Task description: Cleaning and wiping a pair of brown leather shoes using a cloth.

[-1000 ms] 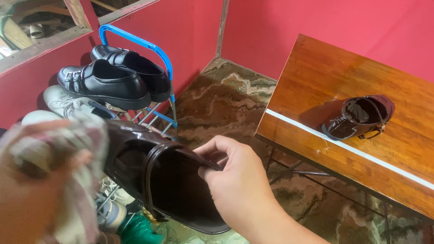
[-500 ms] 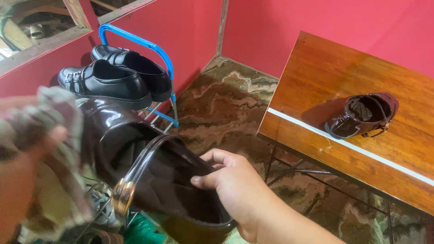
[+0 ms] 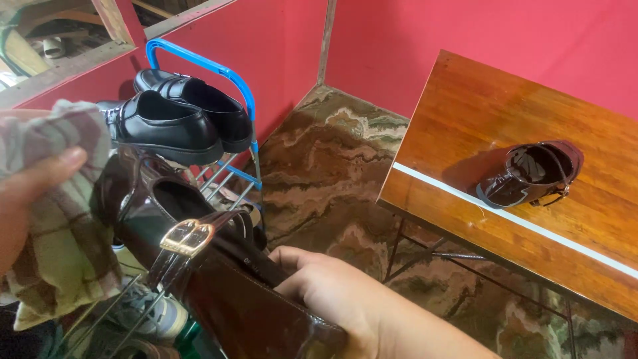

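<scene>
The dark brown glossy shoe (image 3: 219, 279) sits low in the near left of the scene, tilted, its opening facing up and a strap with a gold buckle (image 3: 186, 237) lying across it. The right hand (image 3: 332, 299) grips it at the heel end, fingers tucked down inside the opening and wrapped around the rim. The left hand (image 3: 26, 199) is up at the far left edge, fingers clenched around a faded checked cloth (image 3: 60, 226), thumb pressed on top; the cloth hangs just beside the toe end, and whether it touches the leather there I can't tell.

Judging by the shine, the upper already looks wiped over, but with the cloth in hand and right beside it, I'd call the polishing mid-way rather than finished. Its twin, the second brown shoe (image 3: 531, 174), stands alone on the wooden desk (image 3: 465, 113) to the right, well apart.

Behind the held shoe stands a blue-framed shoe rack (image 3: 199, 63) against the red wall (image 3: 279, 40), a pair of black shoes (image 3: 173, 119) on its top shelf and pale sneakers (image 3: 153, 312) lower down.
</scene>
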